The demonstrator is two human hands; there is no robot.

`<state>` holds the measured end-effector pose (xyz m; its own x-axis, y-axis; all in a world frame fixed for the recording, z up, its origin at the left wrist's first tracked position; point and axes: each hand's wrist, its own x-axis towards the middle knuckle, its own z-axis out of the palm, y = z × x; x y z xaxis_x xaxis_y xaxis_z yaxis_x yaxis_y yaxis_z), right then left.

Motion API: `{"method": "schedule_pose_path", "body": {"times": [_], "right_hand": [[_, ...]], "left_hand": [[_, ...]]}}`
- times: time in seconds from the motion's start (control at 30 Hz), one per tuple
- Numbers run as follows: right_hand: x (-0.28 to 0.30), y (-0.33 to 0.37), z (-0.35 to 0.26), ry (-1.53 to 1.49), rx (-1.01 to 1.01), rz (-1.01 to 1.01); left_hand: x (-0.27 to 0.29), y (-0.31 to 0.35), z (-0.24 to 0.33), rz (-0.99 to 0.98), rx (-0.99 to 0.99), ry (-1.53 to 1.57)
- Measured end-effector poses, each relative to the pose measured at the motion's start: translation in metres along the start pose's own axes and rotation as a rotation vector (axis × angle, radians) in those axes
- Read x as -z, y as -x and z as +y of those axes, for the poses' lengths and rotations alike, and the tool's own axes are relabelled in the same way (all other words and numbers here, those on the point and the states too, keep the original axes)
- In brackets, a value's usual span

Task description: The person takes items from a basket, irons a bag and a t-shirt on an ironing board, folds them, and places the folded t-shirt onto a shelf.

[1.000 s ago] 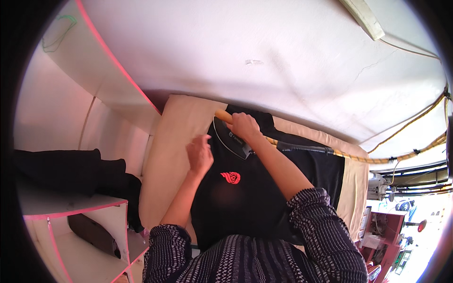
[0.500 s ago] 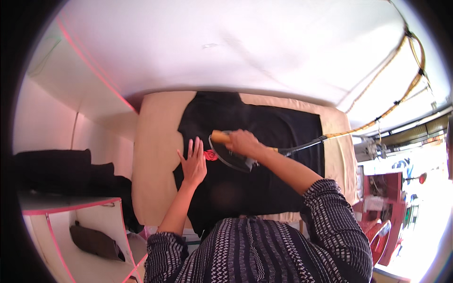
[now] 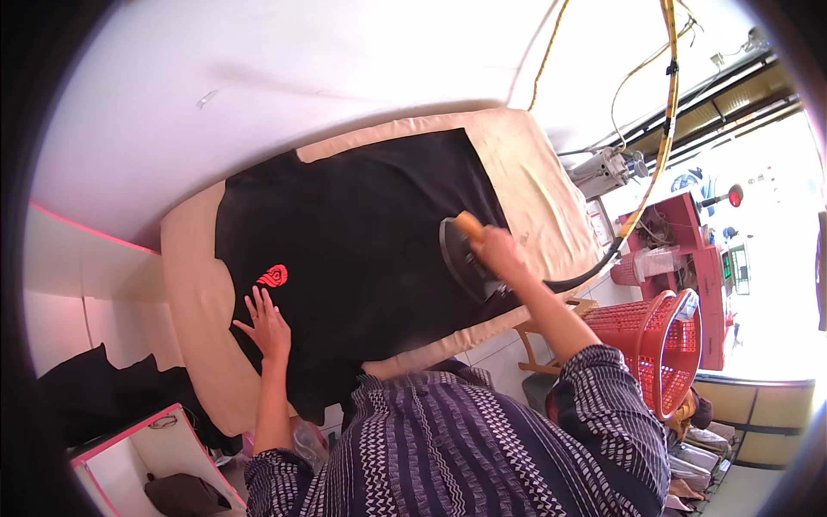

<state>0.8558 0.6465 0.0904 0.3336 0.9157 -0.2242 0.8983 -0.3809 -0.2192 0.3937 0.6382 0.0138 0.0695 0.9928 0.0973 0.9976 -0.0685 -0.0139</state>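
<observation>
A: Head cam, what's new?
B: Iron (image 3: 457, 261) now at right end of black cloth (image 3: 362, 233), so prob. pressing there.
A: Grips?
B: R hand (image 3: 500, 254) closed round handle (image 3: 469, 225); L hand (image 3: 271, 333) flat, fingers spread, empty, nr red print (image 3: 273, 276).

Closes at the back with a white wall (image 3: 345, 52) bearing one small mark. Keeps, at lower left, a white shelf unit (image 3: 112, 474) edged in pink, below a pale panel (image 3: 86, 267) with similar trim. Shows light floor tiles (image 3: 508, 358), then, rightward, a reddish cabinet (image 3: 711, 276) before a glaring, bright opening (image 3: 784, 258).
</observation>
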Motion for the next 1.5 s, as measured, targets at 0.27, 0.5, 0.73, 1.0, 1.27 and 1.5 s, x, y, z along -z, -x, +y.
{"method": "schedule_pose_path", "body": {"times": [0.27,0.5,0.73,1.0,1.27,1.5], "right_hand": [[0.008,-0.096,0.094,-0.101,-0.037,0.078],[0.02,-0.03,0.086,-0.18,0.054,-0.088],[0.013,0.07,0.133,-0.018,0.531,-0.245],[0.003,0.053,0.062,0.031,0.733,-0.298],[-0.043,0.103,-0.114,0.006,1.036,-0.523],[-0.05,0.092,-0.153,-0.018,0.801,-0.418]], "left_hand": [[0.019,0.054,0.292,0.054,-0.914,0.805],[-0.022,0.085,0.376,-0.174,-1.042,0.515],[-0.002,0.113,0.245,0.069,-0.659,0.391],[0.024,0.154,0.088,-0.095,-0.354,0.362],[0.028,0.139,0.024,-0.064,-0.305,0.414],[0.023,0.04,0.049,0.166,-0.26,0.556]]}}
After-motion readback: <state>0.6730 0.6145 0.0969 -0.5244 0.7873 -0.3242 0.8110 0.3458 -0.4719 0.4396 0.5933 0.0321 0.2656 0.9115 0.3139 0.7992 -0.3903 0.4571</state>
